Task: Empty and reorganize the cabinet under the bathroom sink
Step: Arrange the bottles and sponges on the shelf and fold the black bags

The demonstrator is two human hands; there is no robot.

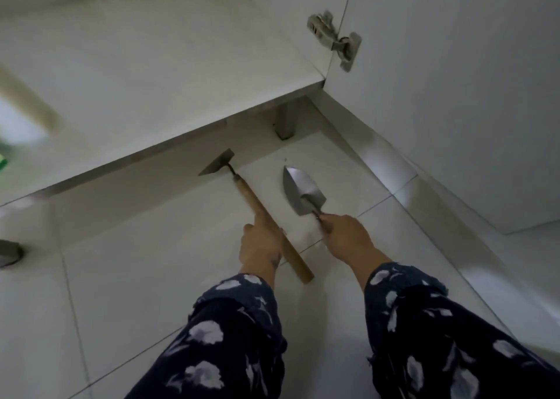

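Note:
My left hand [260,241] grips the wooden handle of a small hoe [242,189], index finger stretched along the shaft; its metal blade points toward the cabinet's front edge. My right hand [345,235] grips the handle of a small steel trowel [298,191], whose pointed blade faces away from me over the floor tiles. Both tools are low, just in front of the white cabinet base [145,74], whose floor panel is bare in the part I see.
The open cabinet door [454,95] stands at the right, on a metal hinge [336,39]. A cabinet leg [285,123] sits under the front corner, another [9,251] at far left. Something green [4,158] shows blurred at the left edge. White floor tiles [136,277] lie below.

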